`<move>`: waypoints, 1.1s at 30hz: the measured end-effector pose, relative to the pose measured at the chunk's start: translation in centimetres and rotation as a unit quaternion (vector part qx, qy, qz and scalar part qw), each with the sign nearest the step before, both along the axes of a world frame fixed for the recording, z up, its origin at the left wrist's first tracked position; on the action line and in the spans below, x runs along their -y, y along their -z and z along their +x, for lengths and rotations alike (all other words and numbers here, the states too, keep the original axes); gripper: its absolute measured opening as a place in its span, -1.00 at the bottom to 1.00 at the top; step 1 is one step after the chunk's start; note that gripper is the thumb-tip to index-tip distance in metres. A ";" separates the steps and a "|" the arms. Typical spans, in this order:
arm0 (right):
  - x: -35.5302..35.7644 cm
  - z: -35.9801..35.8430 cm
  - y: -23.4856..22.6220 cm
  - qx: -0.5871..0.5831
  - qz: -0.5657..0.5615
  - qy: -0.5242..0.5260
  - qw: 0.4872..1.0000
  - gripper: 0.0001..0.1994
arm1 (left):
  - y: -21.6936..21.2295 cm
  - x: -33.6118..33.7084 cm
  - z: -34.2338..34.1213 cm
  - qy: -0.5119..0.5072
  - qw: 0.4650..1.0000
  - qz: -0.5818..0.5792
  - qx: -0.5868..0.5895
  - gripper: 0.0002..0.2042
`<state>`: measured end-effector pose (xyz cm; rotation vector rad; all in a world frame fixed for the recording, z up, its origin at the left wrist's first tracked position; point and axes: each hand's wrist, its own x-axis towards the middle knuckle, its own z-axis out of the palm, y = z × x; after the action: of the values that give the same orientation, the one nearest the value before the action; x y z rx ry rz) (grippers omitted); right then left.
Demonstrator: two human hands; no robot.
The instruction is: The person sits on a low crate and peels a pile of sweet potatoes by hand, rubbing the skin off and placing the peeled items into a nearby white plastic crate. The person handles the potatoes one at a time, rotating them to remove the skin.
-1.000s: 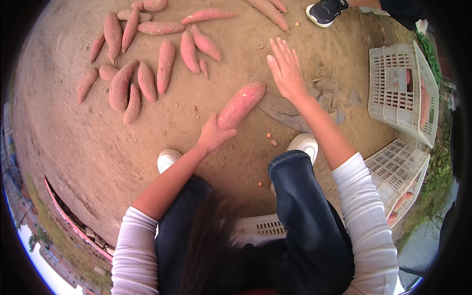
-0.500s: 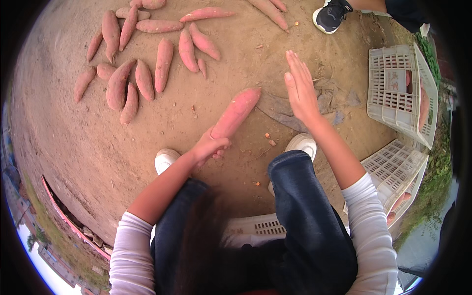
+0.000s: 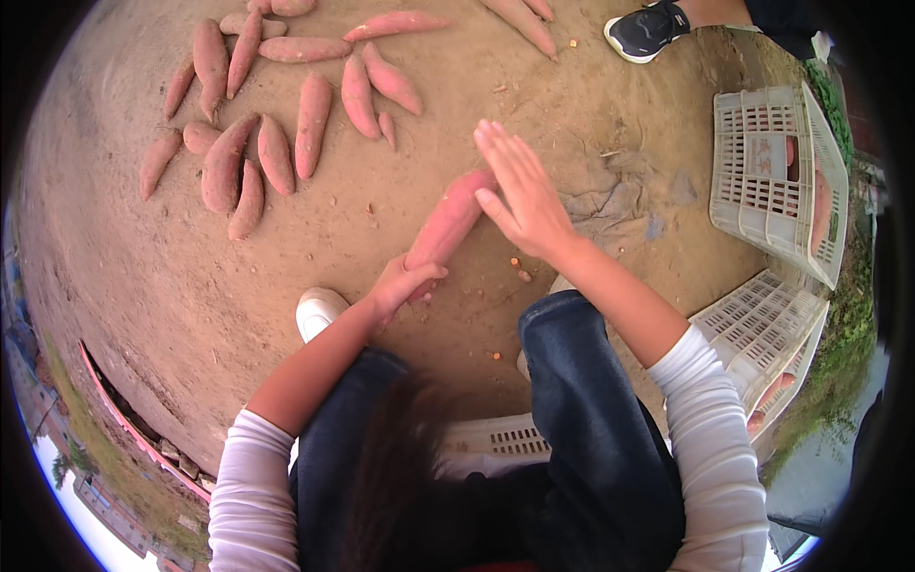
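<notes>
A heap of sweet potatoes is lying on the bare dirt ground in the upper left of the frame. Near the middle, the left hand is gripping the lower end of a long pink sweet potato, which is slanting up to the right (its top end hidden behind the other hand). The right hand is lying flat and spread, fingers straight, its palm pressing the potato's upper end. At the right edge, white slatted plastic crates are standing, a few potatoes showing inside. A dark sneaker is showing at the top.
</notes>
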<state>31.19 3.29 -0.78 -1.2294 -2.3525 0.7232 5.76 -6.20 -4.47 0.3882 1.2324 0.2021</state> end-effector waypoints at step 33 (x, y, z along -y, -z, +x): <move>2.4 -2.6 -0.2 0.049 -0.116 -0.187 0.974 -0.40 | 0.5 0.3 -2.5 -0.059 0.938 -0.201 0.276 -0.83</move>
<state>28.64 0.85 -0.58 -0.9302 -2.6792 1.1067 3.29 -6.48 -5.01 -0.1012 0.7112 0.1425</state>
